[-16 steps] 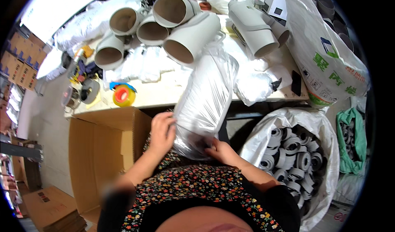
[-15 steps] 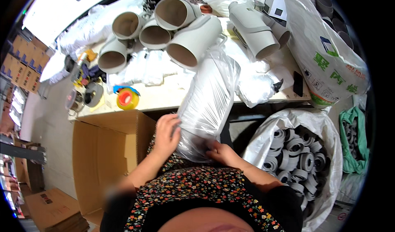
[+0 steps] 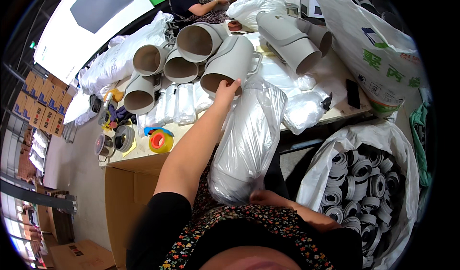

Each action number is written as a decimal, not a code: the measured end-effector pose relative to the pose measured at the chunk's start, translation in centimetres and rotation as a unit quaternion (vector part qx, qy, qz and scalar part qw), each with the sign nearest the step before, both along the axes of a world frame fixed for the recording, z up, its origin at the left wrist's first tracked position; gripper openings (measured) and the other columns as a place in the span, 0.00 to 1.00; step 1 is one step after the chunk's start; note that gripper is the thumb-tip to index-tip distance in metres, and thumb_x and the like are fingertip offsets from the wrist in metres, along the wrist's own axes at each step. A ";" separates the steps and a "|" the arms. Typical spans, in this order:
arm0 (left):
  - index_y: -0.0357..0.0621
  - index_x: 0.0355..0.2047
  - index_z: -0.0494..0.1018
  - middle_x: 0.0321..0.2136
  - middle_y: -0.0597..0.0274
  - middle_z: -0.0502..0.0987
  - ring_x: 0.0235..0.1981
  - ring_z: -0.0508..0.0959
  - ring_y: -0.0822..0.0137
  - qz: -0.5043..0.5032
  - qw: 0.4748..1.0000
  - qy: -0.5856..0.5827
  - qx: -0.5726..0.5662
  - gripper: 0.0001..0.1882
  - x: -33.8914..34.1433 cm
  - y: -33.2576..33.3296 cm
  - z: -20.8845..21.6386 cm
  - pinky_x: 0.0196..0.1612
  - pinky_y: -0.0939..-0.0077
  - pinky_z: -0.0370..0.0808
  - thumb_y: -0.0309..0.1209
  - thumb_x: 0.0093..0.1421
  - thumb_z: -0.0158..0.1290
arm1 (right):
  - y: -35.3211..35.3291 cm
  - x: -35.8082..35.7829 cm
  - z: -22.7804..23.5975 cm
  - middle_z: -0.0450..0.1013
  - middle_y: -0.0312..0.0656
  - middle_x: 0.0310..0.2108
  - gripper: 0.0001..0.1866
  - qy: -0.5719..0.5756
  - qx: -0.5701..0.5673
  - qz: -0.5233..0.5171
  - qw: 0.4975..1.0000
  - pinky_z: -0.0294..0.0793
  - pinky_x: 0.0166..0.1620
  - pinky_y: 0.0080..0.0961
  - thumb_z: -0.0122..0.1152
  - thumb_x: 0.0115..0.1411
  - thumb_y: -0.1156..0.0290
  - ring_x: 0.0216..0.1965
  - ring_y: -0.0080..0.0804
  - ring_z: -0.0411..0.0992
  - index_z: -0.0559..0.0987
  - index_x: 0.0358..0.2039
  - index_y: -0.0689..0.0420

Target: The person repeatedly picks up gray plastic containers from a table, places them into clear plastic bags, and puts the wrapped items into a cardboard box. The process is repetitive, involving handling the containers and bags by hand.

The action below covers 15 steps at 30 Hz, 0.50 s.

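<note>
- Bag (image 3: 247, 148), shiny plastic, filled, slanting through the frame's centre.
- Right hand (image 3: 268, 198), lower centre, curled at the bag's near end; shadow hides its hold.
- Left hand (image 3: 227, 92), upper centre, at a grey mug's (image 3: 231, 59) rim; cannot tell whether it grasps.

Slim gap btwn handled tumbler (image 3: 232, 59) & tilted tumbler (image 3: 286, 41), plastic bag (image 3: 249, 140) in front.

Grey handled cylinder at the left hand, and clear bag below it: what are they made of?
The grey handled cylinder looks like matte moulded plastic, given its even, dull surface; coated metal is possible. The clear bag looks like thin, glossy plastic film: see-through, creased, with highlights.
</note>
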State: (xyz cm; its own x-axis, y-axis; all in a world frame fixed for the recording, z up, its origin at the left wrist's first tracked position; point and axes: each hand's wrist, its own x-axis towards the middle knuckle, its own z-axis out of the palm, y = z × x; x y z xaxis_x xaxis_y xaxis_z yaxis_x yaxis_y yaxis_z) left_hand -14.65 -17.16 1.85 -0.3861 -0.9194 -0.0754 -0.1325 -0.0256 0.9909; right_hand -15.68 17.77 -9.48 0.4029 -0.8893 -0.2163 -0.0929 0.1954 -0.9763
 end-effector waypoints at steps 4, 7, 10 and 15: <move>0.37 0.24 0.64 0.17 0.63 0.67 0.18 0.71 0.71 0.023 0.996 0.085 0.033 0.12 -1.2 -1.7 1.5 0.20 0.78 0.71 0.32 0.54 0.53 | 0.2 -0.7 0.8 0.73 0.40 0.32 0.12 0.042 0.004 0.022 0.999 0.69 0.41 0.26 0.53 0.60 0.63 0.36 0.30 0.72 0.74 0.37 0.58; 0.39 0.26 0.65 0.22 0.60 0.70 0.22 0.73 0.69 0.034 0.991 0.115 0.065 0.06 0.1 -3.1 2.7 0.22 0.76 0.75 0.28 0.55 0.49 | 0.3 -0.8 -2.0 0.74 0.42 0.32 0.13 0.023 -0.035 0.027 0.999 0.69 0.41 0.28 0.53 0.59 0.62 0.36 0.33 0.72 0.74 0.38 0.58; 0.39 0.28 0.66 0.25 0.60 0.71 0.25 0.74 0.68 0.046 0.983 0.151 0.093 0.05 0.6 -3.1 4.1 0.26 0.75 0.76 0.28 0.56 0.47 | 0.1 -0.1 -5.0 0.74 0.43 0.32 0.14 -0.085 0.045 0.015 0.995 0.70 0.41 0.28 0.53 0.59 0.61 0.35 0.33 0.72 0.74 0.38 0.58; 0.40 0.30 0.66 0.26 0.60 0.71 0.25 0.73 0.67 0.081 0.970 0.191 0.128 0.05 1.3 -4.8 4.5 0.27 0.75 0.75 0.28 0.57 0.47 | -0.6 -0.1 -3.1 0.74 0.43 0.32 0.13 -0.006 -0.006 0.065 0.998 0.70 0.40 0.27 0.53 0.60 0.62 0.36 0.32 0.72 0.75 0.38 0.58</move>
State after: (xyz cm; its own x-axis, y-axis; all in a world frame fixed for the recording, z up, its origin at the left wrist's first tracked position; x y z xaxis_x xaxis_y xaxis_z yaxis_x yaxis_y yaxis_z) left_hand -13.36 -21.91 6.39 -0.2827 -0.9405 -0.1886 0.2699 -0.2667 0.9252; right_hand -15.82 17.21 -12.62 0.5167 -0.8322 -0.2010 -0.1051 0.1714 -0.9796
